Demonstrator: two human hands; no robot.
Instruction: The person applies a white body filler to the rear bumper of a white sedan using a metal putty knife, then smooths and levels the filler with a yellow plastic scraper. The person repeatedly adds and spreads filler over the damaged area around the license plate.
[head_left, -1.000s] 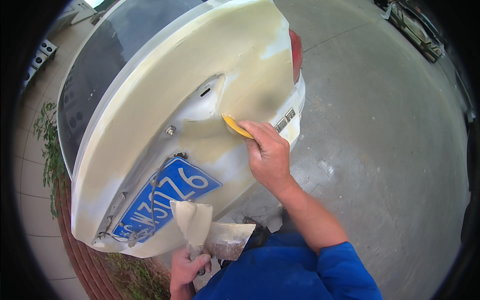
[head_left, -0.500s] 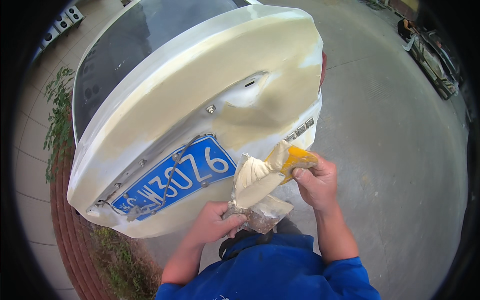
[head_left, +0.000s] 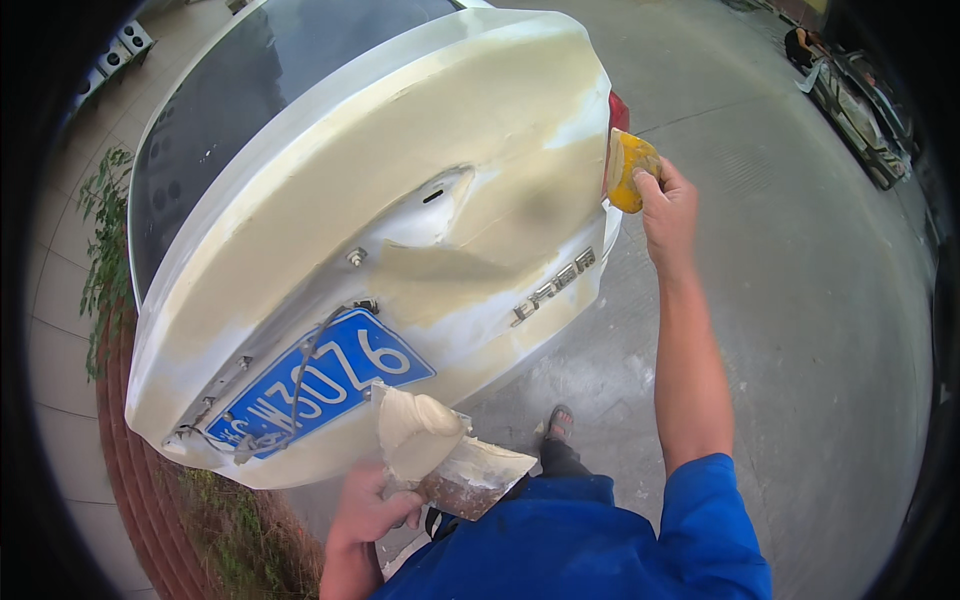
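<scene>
My right hand [head_left: 668, 210] is stretched out, pinching a yellow putty spreader [head_left: 637, 180] with beige putty along its left edge. The spreader is beside the right edge of the white car's tailgate [head_left: 500, 110], near the red tail light [head_left: 619, 112]; I cannot tell whether it touches. Close to my body, my left hand [head_left: 375, 505] grips a putty-smeared metal plate [head_left: 475, 475], thumb on top, other fingers mostly hidden. A thick mound of beige putty [head_left: 415, 430] lies on the plate's far part. Broad beige patches cover the tailgate around a creased dent [head_left: 440, 265].
A blue licence plate [head_left: 330, 375] with a loose cable across it sits low on the tailgate. Chrome lettering [head_left: 553, 288] is at the lower right. Plants [head_left: 235, 520] and a brick edging [head_left: 140, 480] are at left. A person crouches by car parts [head_left: 855, 120] at far right.
My right hand has moved up and away from the metal plate, taking the spreader to the tailgate's right edge. My left hand has shifted left and lower with the plate.
</scene>
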